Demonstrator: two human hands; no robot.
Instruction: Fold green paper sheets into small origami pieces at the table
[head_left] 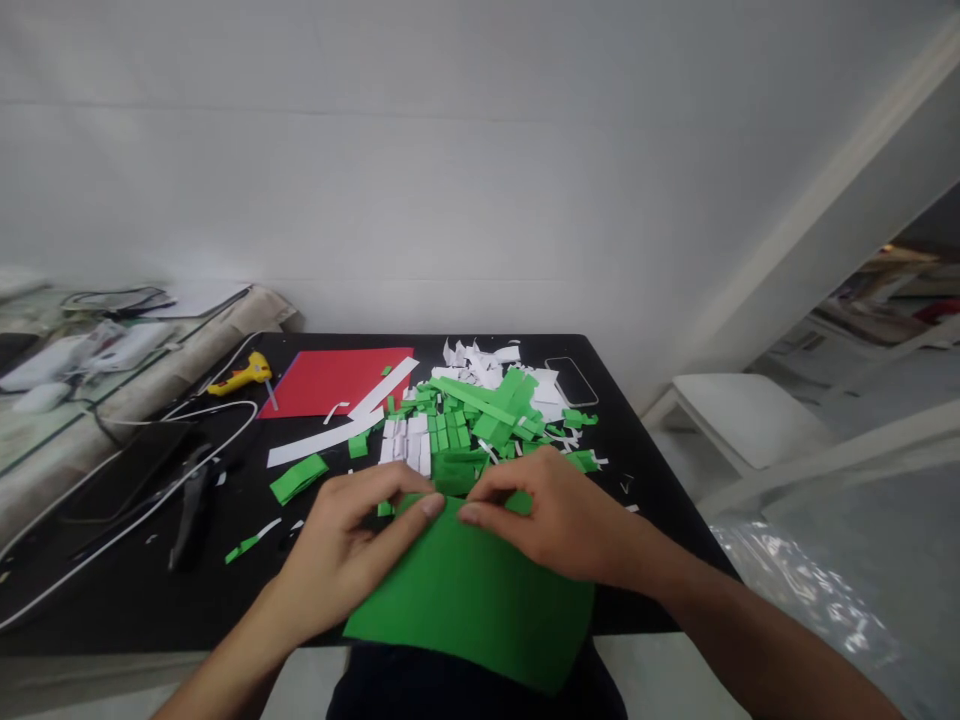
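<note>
Green sheet [480, 600] at the near edge of the black table [187, 615], broad; looks barely worked, most of it left. Red sheet [341, 380], far left, flat, apparently unused. Green pieces [450, 430] and white pieces [405, 443], mid-table: cut and creased, so a fair batch seems done. Left hand [349, 530]: thumb and index pinching the sheet's far edge. Right hand [551, 510]: similar pinch just beside it, fingers curled.

Far edge of the green sheet [472, 600] partly hidden behind the hands [341, 545] [559, 520], forearms [720, 615] cut off below.
</note>
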